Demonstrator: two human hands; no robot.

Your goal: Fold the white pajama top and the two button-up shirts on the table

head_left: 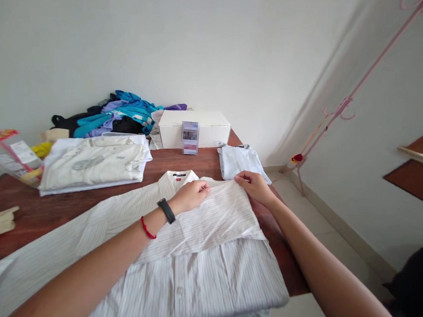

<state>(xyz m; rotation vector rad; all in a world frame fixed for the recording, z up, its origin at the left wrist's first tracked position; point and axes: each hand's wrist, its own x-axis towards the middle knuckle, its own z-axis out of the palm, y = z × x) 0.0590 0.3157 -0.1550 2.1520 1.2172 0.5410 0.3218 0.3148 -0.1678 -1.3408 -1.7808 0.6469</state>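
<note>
Head cam: L hand (193,195), w/ black watch (166,211) & red bracelet (148,228) on its wrist, has thumb & fingers together, pinching striped shirt (213,232) just R of the collar (164,183). R hand (250,184) pinches the shirt's far R edge, thumb vs. fingertips. Shirt lies under both hands on wood table (204,159), spreading well L of L hand, buttons (179,290) on the nr side of it. Just beyond R hand: folded pale garment (239,158). Beyond L hand: white box (214,129); L of box, clothes pile (127,113). Nearer, L of L hand: folded white stack (97,164). Pink stand (342,107) is off R of R hand.
</note>
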